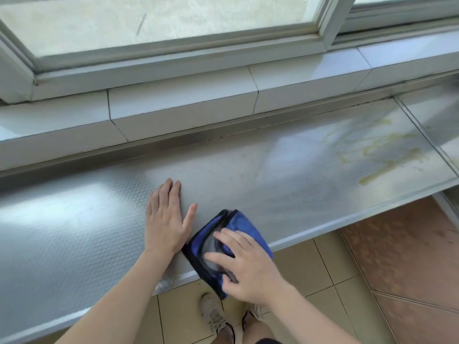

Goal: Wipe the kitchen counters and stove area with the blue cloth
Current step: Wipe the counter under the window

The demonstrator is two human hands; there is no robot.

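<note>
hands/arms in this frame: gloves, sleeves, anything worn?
Left hand and right hand are both bare: no gloves, no rings, no watch or wristband in view. Both forearms are uncovered as far as the frame edge, so no sleeves show. Nails are short and plain. No markings or cables on either arm.

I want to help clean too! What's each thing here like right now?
blue cloth: folded, flat near the counter's front edge, under the right hand
right hand: fingers spread, pressing on the cloth
left hand: flat on the counter
metal counter: yellowish stains at far right
window: closed
</note>
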